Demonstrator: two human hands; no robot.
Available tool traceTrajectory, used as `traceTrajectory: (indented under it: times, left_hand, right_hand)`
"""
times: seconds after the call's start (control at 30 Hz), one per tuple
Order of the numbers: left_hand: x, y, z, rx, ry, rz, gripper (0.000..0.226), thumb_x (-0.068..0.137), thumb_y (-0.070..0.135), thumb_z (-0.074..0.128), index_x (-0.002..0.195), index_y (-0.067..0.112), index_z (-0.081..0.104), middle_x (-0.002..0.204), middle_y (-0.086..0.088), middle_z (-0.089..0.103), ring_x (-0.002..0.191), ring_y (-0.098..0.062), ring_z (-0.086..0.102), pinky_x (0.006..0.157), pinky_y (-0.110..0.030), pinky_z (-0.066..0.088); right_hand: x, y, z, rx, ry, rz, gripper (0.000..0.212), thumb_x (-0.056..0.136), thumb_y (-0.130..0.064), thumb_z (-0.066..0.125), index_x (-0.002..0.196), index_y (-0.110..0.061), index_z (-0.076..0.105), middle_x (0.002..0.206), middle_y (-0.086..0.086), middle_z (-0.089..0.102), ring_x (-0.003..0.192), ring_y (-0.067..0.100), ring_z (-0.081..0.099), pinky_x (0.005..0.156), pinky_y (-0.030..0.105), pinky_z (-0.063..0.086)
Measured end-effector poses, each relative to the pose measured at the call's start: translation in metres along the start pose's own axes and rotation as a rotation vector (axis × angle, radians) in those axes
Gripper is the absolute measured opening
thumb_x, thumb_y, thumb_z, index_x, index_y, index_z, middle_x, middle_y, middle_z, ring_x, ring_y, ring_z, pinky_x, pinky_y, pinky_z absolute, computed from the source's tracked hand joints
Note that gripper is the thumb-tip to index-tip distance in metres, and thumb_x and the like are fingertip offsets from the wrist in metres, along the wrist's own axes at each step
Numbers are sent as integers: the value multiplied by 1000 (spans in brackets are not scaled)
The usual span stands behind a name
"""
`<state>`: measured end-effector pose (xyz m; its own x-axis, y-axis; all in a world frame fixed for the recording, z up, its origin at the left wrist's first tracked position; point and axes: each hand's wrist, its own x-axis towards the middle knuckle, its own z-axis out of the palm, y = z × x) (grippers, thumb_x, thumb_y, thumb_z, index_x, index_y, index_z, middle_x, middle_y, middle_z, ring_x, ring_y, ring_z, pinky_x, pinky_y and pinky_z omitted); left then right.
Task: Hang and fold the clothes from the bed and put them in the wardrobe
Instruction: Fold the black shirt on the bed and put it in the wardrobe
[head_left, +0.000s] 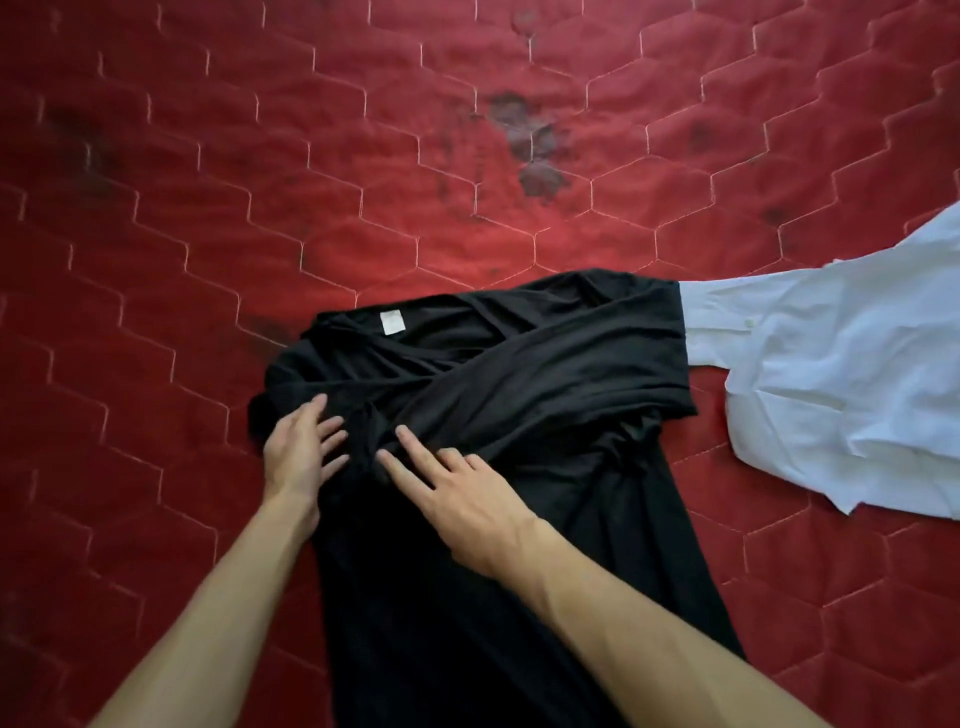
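Black short-sleeved T-shirt (519, 374) lies on the bed under both hands. The left hand (304, 447) rests flat on its folded-in sleeve with fingers spread. The right hand (457, 493) is just beside it, fingers extended on the cloth. A small white neck label (392, 322) faces up. A crumpled white cloth shirt (831, 374) touches the T-shirt's right edge. Both lie on a red hexagon-quilted bedspread (363, 182) with dark patches, possibly stains.

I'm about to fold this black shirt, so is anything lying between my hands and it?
Nothing visible. The left hand and right hand both rest directly on the black shirt. The white shirt lies to its right, meeting only its right edge.
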<state>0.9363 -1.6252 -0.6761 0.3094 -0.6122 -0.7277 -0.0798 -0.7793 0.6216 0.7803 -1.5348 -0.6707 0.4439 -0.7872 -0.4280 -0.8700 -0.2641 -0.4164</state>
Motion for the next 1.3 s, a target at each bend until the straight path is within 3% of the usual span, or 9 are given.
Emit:
traceTrajectory:
  times: [0.13,0.23,0.3,0.4,0.53,0.77,0.9,1.17,1.3]
  left_hand:
    - [-18,-17,11,363,-124,54,55,82,57,69,124,23,58,118,2,61,111,-17,58,104,-42,46]
    - [-19,-29,28,458,-44,70,54,77,34,82,124,20,60,124,-6,62,115,-22,59,105,-40,46]
    - [-18,-26,34,436,19,113,39,82,20,78,119,19,66,126,-12,62,121,-25,58,105,-37,46]
    - [-16,-7,28,520,83,315,24,87,12,72,110,18,71,118,-11,68,120,-24,59,102,-33,44]
    - [10,17,-17,605,74,459,27,85,9,72,108,24,71,109,-7,73,108,-24,66,99,-38,50]
    - [43,20,-92,837,204,354,27,90,24,70,116,19,66,117,-14,70,111,-36,63,96,-46,49]
    - [43,7,-88,749,139,225,56,84,44,74,129,16,56,120,-15,67,110,-35,62,97,-49,49]
    - [38,-18,-67,724,189,170,78,81,41,78,141,8,42,137,-20,53,128,-38,48,108,-47,39]
    - [37,-4,-56,915,271,482,64,88,35,69,144,17,42,139,-18,43,125,-37,46,103,-49,42]
  right_hand:
    - [1,-14,9,67,-10,53,110,78,-5,70,157,-16,-5,165,12,-6,126,33,41,101,41,40]
    - [2,-23,7,222,-29,97,100,76,-2,70,156,-10,10,162,11,12,123,32,44,100,41,41]
    - [-5,-25,8,307,14,131,101,76,2,66,157,-13,8,165,6,5,124,29,43,103,40,41]
    - [-24,-14,10,355,118,212,93,78,2,59,157,-17,12,165,3,3,132,27,39,111,38,37]
    - [-52,19,16,407,179,340,83,78,1,50,154,-17,22,162,2,15,140,26,34,115,35,33]
    - [-92,65,35,447,256,514,78,78,-1,50,151,-19,29,160,-1,17,140,21,37,110,31,40]
    - [-102,81,47,444,283,624,67,86,-7,55,149,-19,35,155,1,26,132,24,46,101,38,48]
    - [-82,106,30,350,665,907,39,91,-20,66,127,-9,57,123,18,55,103,39,53,92,49,43]
    - [-56,133,5,306,735,756,31,93,-18,59,124,-10,61,122,14,57,107,36,53,95,45,41]
